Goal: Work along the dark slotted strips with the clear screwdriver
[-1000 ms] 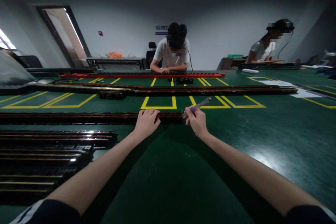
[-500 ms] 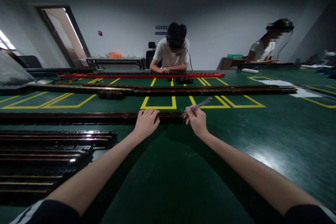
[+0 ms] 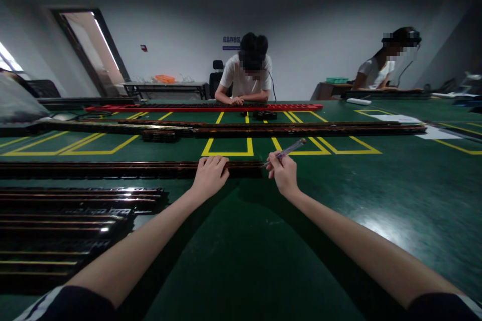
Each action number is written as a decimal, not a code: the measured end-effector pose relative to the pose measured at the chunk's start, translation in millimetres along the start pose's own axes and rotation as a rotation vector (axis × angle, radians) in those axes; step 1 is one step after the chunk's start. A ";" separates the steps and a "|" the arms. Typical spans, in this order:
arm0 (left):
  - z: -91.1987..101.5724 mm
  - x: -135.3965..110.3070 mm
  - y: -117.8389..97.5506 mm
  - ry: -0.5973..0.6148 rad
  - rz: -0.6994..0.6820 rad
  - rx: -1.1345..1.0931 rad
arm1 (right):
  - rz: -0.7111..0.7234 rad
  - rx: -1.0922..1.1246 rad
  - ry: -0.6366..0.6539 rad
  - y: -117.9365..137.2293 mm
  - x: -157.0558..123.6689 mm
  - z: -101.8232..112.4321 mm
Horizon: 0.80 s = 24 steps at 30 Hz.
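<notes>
A long dark rail (image 3: 124, 168) with copper-coloured strips runs in from the left edge of the head view and ends just right of centre. My left hand (image 3: 211, 175) lies over it near that end, fingers bent over its far side. Beside the rail's end, my right hand (image 3: 284, 173) is closed around a slim pen-like tool (image 3: 293, 147) with a clear barrel. The tool slants, its thin tip pointing down-left to the rail's end; whether the tip touches is too small to tell.
More dark rails (image 3: 56, 223) lie at the left front. Across the table run another long rail bundle (image 3: 309, 129) and a red rail (image 3: 293, 107). White papers (image 3: 439, 133) lie at the right. One person (image 3: 246, 72) leans on the far side, another (image 3: 376, 70) sits at the right.
My right hand and the tool have shifted very slightly right, away from the rail's end. My left hand and the rail have stayed in place.
</notes>
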State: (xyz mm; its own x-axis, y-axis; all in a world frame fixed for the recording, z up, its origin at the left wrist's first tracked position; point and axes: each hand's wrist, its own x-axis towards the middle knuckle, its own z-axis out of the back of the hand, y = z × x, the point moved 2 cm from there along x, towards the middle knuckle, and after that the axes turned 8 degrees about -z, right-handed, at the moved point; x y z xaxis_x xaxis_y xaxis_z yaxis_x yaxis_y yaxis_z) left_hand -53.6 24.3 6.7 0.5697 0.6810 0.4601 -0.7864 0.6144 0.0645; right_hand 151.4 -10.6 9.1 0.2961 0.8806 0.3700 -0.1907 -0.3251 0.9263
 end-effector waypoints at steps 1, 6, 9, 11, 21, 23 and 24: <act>-0.2 0.0 0.2 -0.002 -0.002 -0.002 | -0.002 0.009 -0.011 -0.8 0.3 0.2; -1.0 -0.2 1.0 0.002 -0.004 -0.018 | -0.002 0.021 -0.005 -1.2 0.9 0.9; -0.9 -0.2 1.0 0.011 0.003 -0.030 | 0.006 -0.001 0.026 0.5 0.2 1.1; -0.4 -0.2 0.8 0.015 0.006 -0.044 | 0.008 -0.017 0.044 1.2 -0.5 0.7; 0.9 -0.4 -0.6 0.010 0.008 -0.048 | -0.018 -0.076 0.082 5.3 -2.2 -1.7; 0.8 -0.4 -0.6 0.008 0.010 -0.048 | -0.027 -0.070 0.077 5.4 -1.8 -1.1; 0.9 -0.3 -0.7 0.008 0.009 -0.048 | -0.029 -0.063 0.073 5.0 -1.6 -0.8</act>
State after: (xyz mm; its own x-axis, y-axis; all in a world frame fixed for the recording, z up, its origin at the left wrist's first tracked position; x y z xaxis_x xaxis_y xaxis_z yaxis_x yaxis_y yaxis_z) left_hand -53.4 23.3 7.3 0.5646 0.6899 0.4531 -0.7793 0.6264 0.0172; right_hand 149.3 -13.4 13.1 0.2340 0.9126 0.3352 -0.2421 -0.2793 0.9292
